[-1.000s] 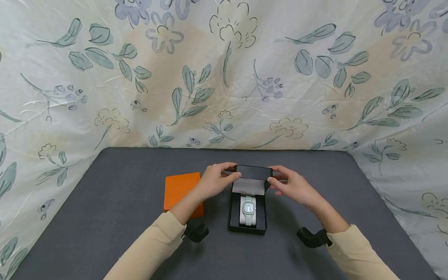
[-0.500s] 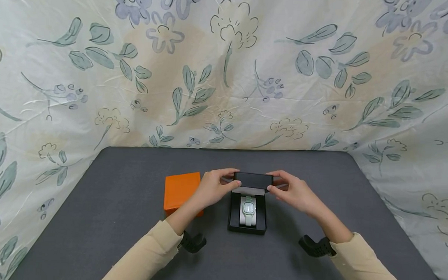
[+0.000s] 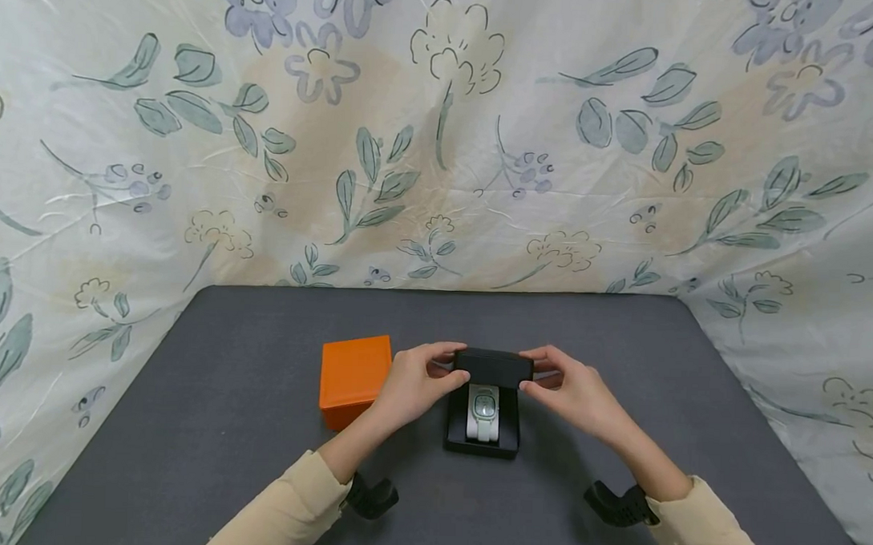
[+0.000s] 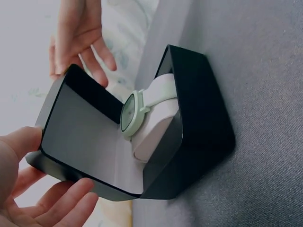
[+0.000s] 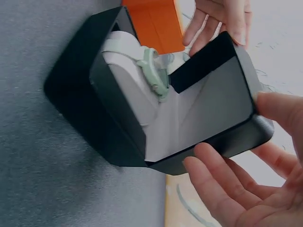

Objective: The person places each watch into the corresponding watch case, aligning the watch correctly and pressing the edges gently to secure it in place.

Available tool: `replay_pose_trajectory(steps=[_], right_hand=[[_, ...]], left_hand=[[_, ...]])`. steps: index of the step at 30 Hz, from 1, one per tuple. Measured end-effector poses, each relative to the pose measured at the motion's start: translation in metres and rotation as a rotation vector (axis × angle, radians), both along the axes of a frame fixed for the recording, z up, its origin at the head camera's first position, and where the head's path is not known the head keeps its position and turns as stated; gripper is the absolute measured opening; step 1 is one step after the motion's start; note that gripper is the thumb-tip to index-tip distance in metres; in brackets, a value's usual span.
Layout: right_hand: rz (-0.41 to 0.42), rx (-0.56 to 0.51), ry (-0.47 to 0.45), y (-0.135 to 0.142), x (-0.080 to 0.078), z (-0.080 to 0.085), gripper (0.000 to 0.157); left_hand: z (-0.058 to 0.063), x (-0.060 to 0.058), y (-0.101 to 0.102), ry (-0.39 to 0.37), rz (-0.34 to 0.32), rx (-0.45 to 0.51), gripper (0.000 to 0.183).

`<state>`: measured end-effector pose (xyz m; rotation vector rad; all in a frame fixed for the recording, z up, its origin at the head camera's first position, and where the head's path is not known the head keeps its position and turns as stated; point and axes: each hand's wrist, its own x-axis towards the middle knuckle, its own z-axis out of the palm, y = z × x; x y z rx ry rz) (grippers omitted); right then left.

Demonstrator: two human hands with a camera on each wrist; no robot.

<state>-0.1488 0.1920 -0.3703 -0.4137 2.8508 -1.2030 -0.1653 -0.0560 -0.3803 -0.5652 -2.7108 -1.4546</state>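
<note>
A black watch box [image 3: 482, 448] stands on the table with its hinged lid [image 3: 494, 367] tilted partway over the base. Inside, a pale green wristwatch [image 3: 485, 406] is wrapped round a whitish cushion [image 4: 156, 127]. My left hand [image 3: 421, 380] holds the lid's left end, thumb at the front edge and fingers along the side. At the right end my right hand [image 3: 573, 387] pinches the lid in the same way. Grey lining [image 5: 208, 104] shows inside the lid in the right wrist view. From the head view the lid hides the far part of the cushion.
An orange box [image 3: 353, 374] sits left of the watch box, partly behind my left forearm. The dark grey table [image 3: 260, 362] meets a floral cloth [image 3: 439, 184] at its far edge. Black wrist cameras [image 3: 372, 496] are strapped on both wrists.
Both hands have brought the lid forward and down, from standing nearly upright to leaning over the base. The lining has gone out of the head view. The base and watch have stayed put.
</note>
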Motion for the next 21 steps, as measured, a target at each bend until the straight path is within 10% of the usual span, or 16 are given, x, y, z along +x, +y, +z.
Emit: replay_pose_trajectory(steps=[21], right_hand=[[-0.074,0.006,0.104,-0.01,0.024,-0.022,0.035]], left_hand=[[-0.018,0.022,0.0,0.116,-0.006,0.018,0.036]])
